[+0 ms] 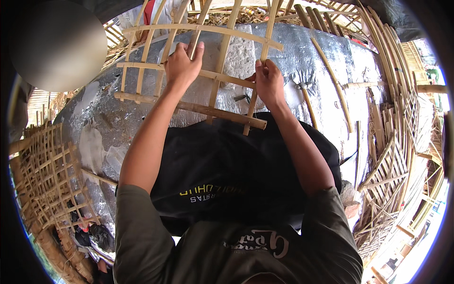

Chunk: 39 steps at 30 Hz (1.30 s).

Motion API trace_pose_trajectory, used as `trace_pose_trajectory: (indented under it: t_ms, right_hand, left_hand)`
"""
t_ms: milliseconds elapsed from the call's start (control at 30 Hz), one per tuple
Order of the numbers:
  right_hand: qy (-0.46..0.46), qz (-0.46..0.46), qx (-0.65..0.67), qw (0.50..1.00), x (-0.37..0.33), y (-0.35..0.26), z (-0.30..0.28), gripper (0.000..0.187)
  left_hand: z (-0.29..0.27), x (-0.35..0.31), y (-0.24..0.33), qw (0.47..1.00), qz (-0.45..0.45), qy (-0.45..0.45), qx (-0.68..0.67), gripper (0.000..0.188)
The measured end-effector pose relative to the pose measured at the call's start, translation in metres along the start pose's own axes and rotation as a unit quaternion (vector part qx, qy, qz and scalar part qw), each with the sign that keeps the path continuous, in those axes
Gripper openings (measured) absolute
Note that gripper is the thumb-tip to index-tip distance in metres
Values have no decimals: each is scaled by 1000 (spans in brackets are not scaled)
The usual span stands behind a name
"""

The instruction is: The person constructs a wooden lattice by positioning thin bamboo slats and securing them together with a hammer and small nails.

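A lattice of split bamboo slats [227, 78] is held up in front of me, over a silvery sheet. Its near edge is a thicker bamboo strip [236, 117], and the slats cross it lengthwise. My left hand [182, 67] is closed round one of the long slats, between two crosspieces, with the thumb pointing away from me. At the right side, my right hand [270, 87] pinches the outermost long slat near the end of the middle crosspiece. Its fingertips partly hide that joint. Black cloth [227, 161] covers my lap below the lattice.
The silvery sheet [350, 66] spreads around me, with loose bamboo sticks [333, 80] lying on its right part. Another woven bamboo lattice [47, 165] stands at the left. Bundled slats and lattice pieces [388, 170] line the right side. Bamboo scraps [255, 15] lie at the far edge.
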State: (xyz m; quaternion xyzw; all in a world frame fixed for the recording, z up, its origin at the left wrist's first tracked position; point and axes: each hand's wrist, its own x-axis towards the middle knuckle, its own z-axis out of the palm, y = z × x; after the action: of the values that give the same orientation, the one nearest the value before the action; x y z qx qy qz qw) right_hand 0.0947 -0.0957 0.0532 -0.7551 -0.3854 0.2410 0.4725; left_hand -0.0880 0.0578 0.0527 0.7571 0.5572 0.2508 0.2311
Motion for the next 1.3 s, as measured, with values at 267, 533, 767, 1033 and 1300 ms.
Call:
trace_pose_trajectory:
  t_ms: [267, 533, 767, 1033, 1300]
  right_hand:
    - [25, 8, 122, 992, 3, -46, 54, 17]
    - [-84, 95, 42, 991, -35, -24, 71, 37]
    - [-139, -205, -302, 920, -54, -18, -7, 46]
    - [34, -310, -341, 887, 36, 51, -20, 34]
    - [46, -266, -345, 899, 28, 71, 2, 55]
  left_hand:
    - [-22, 94, 2, 989, 22, 128, 76, 60]
    - [21, 121, -5, 967, 150, 88, 184, 68]
    - [49, 100, -23, 951, 188, 17, 244, 68]
    - [70, 101, -21, 959, 176, -7, 221, 71]
    - [79, 110, -12, 972, 123, -15, 201, 71]
